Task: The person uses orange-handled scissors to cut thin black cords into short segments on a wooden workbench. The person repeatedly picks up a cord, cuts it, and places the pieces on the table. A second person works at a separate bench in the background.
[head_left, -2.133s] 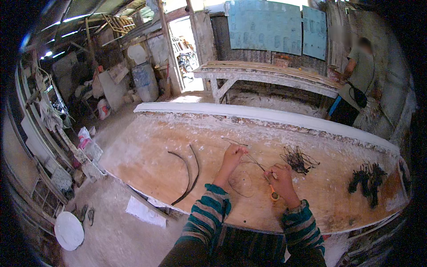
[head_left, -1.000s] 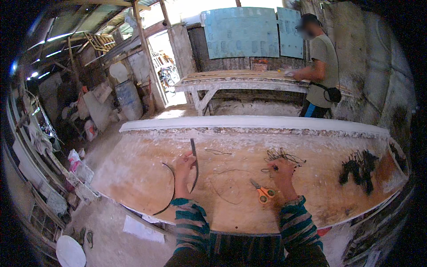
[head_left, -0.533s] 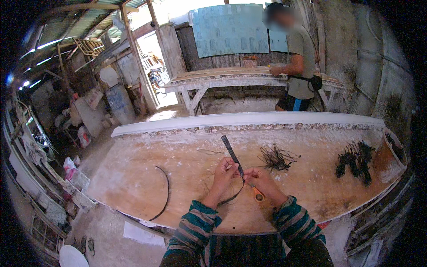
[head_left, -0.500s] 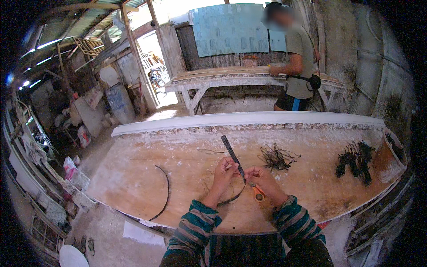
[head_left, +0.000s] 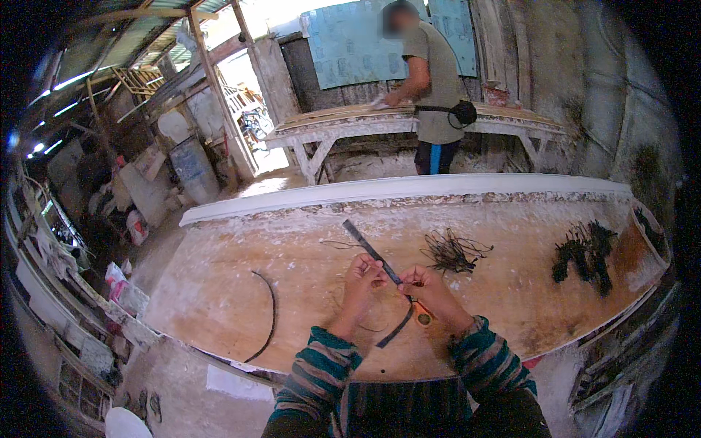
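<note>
A flat black strip (head_left: 361, 239) runs slantwise between my hands above the wooden table, its far end sticking out up and left and its other end hanging down to the right. My left hand (head_left: 359, 283) pinches it around the middle between thumb and fingers. Just beside it, my right hand (head_left: 432, 293) is closed on the same strip with its fingertips. Beneath the right hand lies an orange-handled tool (head_left: 423, 316), partly hidden, perhaps scissors. Left of my hands a curved thin black strip (head_left: 274, 310) rests on the table.
A tangle of thin dark cords (head_left: 453, 250) lies beyond my right hand. Dark bundles (head_left: 584, 259) sit farther right, near a tilted brown container (head_left: 637, 252). A white ledge (head_left: 409, 191) borders the table's far side. Behind it a person (head_left: 431, 80) works at a bench (head_left: 321, 130).
The strip's far end has swung left, and its lower end now hangs free below my right hand. The person behind has shifted left and bent over the bench.
</note>
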`<action>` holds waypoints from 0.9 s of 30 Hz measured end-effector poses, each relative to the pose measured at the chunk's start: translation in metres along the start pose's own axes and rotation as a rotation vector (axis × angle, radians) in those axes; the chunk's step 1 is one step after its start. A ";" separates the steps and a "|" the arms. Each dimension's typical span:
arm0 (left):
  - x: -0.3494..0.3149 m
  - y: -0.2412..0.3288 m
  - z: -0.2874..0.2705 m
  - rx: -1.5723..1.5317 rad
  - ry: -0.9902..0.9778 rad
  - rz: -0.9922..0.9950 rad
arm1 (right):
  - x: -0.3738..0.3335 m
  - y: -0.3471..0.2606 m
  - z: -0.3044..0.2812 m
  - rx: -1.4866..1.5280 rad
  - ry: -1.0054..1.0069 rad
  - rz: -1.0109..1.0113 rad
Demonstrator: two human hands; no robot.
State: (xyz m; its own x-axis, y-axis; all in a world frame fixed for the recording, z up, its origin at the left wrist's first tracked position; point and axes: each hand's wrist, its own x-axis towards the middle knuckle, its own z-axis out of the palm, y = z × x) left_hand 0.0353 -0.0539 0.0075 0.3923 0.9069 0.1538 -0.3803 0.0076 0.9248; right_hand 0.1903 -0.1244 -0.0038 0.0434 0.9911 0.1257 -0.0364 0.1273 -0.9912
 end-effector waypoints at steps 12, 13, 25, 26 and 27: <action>-0.003 -0.015 0.001 -0.004 -0.233 -0.144 | 0.000 -0.006 -0.001 -0.110 0.109 -0.100; -0.003 -0.013 0.001 0.003 -0.210 -0.162 | -0.001 -0.009 0.001 -0.121 0.078 -0.109; -0.003 -0.010 0.003 0.061 -0.234 -0.122 | -0.004 -0.010 0.006 -0.151 0.122 -0.151; -0.003 -0.010 0.003 0.063 -0.239 -0.113 | -0.004 -0.008 0.005 -0.160 0.134 -0.154; -0.002 -0.011 0.003 0.065 -0.245 -0.105 | -0.004 -0.007 0.005 -0.170 0.147 -0.156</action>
State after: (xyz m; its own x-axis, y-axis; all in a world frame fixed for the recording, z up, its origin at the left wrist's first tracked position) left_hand 0.0412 -0.0573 -0.0015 0.6210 0.7733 0.1280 -0.2750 0.0620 0.9595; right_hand 0.1851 -0.1290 0.0027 0.1804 0.9421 0.2827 0.1494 0.2578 -0.9546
